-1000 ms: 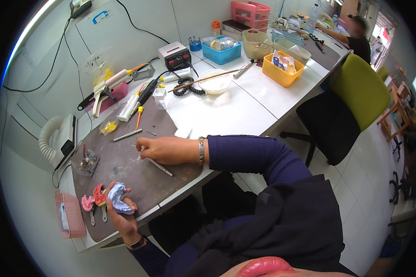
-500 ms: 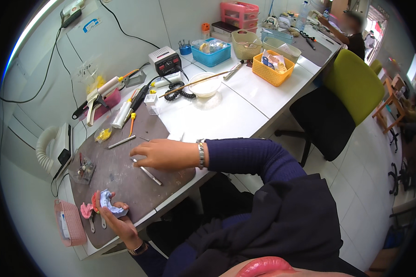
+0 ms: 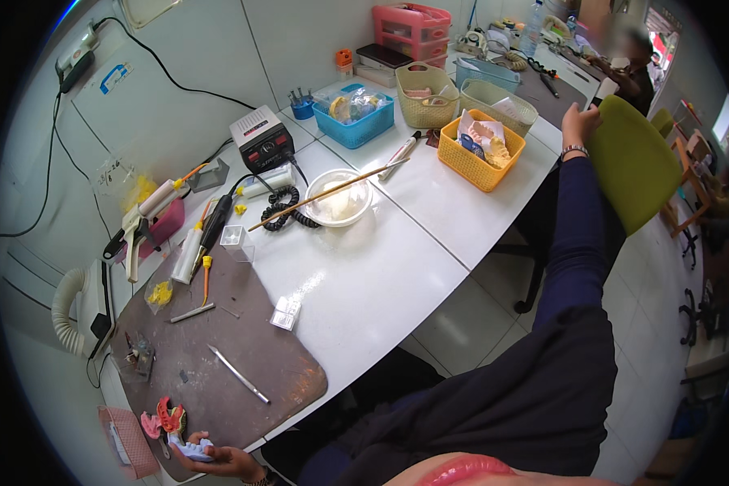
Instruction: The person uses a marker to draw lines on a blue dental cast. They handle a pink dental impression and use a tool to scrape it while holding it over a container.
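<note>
At the lower left my left hand point(image 3: 228, 463) holds a pale blue-white dental cast point(image 3: 191, 448), its fingers curled beneath it. Right beside the cast, a red dental impression point(image 3: 170, 415) and a pink one point(image 3: 150, 424) lie on the brown mat. My right arm stretches far out to the right. Its hand point(image 3: 581, 125) is closed next to the green chair back point(image 3: 636, 162). A small pale object point(image 3: 604, 91) shows just beyond those fingers; whether they grip it is unclear. A craft knife point(image 3: 240, 375) lies on the mat.
On the white table stand a white bowl point(image 3: 338, 212) with a stick across it, a control box point(image 3: 262, 139), a yellow basket point(image 3: 479, 166) and a blue basket point(image 3: 354, 121). A pink basket point(image 3: 128, 441) sits at the left edge. Another person point(image 3: 636, 73) is at the far end.
My right hand has swung from above the mat and knife out to the chair at far right. My left hand, still holding the cast, has turned and appears lower. The view has shifted.
</note>
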A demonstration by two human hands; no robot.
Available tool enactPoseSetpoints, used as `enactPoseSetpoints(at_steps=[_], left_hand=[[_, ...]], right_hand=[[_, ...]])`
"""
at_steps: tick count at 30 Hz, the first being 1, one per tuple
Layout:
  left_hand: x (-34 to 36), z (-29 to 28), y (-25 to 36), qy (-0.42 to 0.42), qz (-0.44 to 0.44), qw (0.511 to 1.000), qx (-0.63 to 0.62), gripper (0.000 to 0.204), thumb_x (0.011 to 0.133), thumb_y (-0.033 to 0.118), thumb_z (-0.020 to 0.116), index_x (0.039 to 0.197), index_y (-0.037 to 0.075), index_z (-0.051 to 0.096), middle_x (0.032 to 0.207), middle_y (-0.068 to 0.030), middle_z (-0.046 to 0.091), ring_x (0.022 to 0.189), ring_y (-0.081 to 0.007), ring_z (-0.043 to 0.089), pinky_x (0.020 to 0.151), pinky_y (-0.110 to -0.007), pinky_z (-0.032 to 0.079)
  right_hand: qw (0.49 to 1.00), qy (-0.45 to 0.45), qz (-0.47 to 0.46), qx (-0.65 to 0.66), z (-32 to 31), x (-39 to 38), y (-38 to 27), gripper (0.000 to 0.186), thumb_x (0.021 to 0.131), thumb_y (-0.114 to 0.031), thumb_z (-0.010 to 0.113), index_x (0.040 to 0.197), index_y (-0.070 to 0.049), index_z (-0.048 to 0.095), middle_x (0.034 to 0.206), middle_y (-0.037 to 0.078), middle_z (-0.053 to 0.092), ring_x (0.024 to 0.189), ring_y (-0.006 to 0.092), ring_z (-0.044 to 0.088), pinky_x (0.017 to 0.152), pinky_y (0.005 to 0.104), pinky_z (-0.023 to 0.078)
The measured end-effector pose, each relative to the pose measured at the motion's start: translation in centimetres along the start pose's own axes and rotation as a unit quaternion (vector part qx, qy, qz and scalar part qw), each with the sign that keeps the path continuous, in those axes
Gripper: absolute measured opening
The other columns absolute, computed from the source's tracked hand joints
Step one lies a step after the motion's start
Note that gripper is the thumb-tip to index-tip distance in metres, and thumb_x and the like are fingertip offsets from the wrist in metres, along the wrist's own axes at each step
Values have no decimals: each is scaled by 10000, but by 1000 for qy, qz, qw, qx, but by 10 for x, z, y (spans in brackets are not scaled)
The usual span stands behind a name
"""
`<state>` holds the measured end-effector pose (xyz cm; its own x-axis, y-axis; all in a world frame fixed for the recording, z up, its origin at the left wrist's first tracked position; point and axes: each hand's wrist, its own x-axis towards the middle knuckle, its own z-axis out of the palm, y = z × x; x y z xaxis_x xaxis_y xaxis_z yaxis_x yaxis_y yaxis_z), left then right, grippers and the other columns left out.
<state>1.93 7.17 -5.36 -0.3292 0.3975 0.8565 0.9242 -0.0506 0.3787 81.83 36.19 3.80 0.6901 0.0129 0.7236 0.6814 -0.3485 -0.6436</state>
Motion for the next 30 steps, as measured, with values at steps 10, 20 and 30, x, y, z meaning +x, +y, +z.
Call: enactPoseSetpoints(at_steps=[10, 20, 30], left_hand=[[10, -5, 16, -2, -16, 992, 128, 443, 1024, 305, 333, 1353, 7, 336, 914, -110, 510, 774, -200, 506, 729, -317, 439], [14, 8, 15, 93, 64, 977, 180, 447, 1000, 279, 413, 1337, -8, 347, 1005, -153, 571, 924, -230, 611, 790, -321, 528], [45, 110, 306, 83, 269, 949, -142, 777, 926, 590, 382, 1427, 46, 144, 624, -77, 493, 689, -248, 502, 674, -423, 514]], right_hand=[[911, -310, -68, -262, 41, -79, 56, 534, 929, -347, 452, 1412, -164, 315, 1538, 34, 184, 1429, 205, 139, 1100, 580, 138], [904, -352, -27, -241, 23, -73, 50, 505, 939, -378, 409, 1376, -131, 352, 1514, 81, 236, 1417, 216, 177, 1094, 581, 149], [911, -337, -30, -235, 25, -72, 48, 537, 924, -361, 442, 1384, -107, 333, 1504, 120, 243, 1414, 248, 187, 1082, 590, 172]])
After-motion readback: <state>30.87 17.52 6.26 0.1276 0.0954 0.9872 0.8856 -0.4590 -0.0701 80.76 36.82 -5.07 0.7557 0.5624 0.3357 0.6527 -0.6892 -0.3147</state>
